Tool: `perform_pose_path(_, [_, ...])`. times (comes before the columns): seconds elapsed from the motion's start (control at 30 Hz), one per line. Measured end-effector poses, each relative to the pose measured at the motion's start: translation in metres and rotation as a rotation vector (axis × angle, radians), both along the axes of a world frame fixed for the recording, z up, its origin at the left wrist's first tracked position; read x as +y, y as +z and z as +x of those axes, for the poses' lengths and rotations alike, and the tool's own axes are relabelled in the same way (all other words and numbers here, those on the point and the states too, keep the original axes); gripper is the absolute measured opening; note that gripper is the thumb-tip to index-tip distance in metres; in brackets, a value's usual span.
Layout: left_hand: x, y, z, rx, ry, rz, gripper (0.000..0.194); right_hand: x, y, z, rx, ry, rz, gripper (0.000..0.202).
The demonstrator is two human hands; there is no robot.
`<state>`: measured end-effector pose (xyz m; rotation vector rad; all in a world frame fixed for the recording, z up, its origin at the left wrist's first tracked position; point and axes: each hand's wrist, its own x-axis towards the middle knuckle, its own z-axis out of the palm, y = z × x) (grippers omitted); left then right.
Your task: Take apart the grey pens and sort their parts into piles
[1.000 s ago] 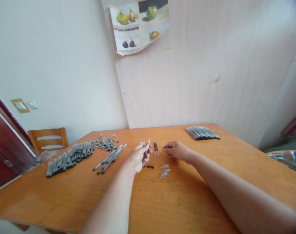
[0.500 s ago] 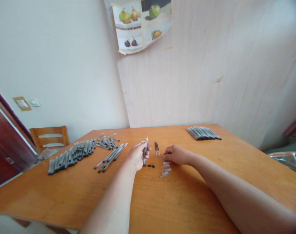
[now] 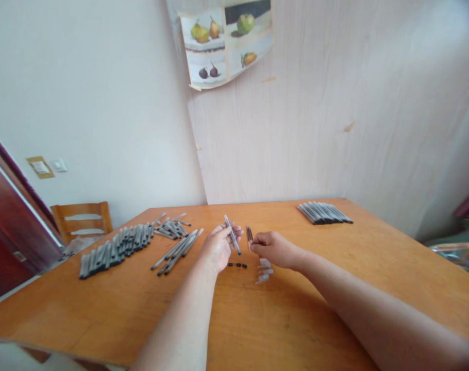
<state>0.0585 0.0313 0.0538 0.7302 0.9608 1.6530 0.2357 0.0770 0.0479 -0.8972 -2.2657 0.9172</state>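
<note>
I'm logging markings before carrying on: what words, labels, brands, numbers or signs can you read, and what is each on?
No text can be read anywhere in this view.
Pale plate on the dark red door: too small and blurred to read.
Pen in the left hand: too small to tell whether it bears print.
Fruit pictures on the wall: no lettering shows.

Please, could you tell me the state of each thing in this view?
Left hand: closed around pen
Pen: held, tilted
Right hand: fingers bent at refills, grip unclear
Refills: lying, partly hidden
Black plugs: lying in line
Clear caps: lying, loose
Right pen group: side by side
</note>
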Motion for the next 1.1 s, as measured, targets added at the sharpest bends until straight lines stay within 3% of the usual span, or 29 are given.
perform_pose_path(0.2, [0.000, 0.001, 0.001, -0.059, -0.031, 0.104, 0.016, -0.020, 0.003, -0.009, 0.061, 0.065, -0.181, 0.028])
perform_pose_path(0.4, [-0.005, 0.006, 0.006, -0.066, -0.065, 0.137, 0.016, -0.017, -0.001, -0.012, 0.161, -0.005, -0.319, 0.023])
perform_pose_path(0.57, [-0.008, 0.006, 0.007, 0.046, -0.141, 0.093, 0.023, -0.012, -0.003, -0.010, 0.290, 0.031, -0.395, 0.022])
perform_pose_path(0.8, [-0.008, 0.004, 0.008, 0.078, -0.156, 0.101, 0.020, -0.007, -0.007, -0.009, 0.309, 0.025, -0.316, 0.022])
perform_pose_path(1.1, [-0.008, 0.005, 0.011, 0.048, -0.126, 0.126, 0.020, -0.006, -0.009, -0.010, 0.234, -0.026, -0.050, 0.025])
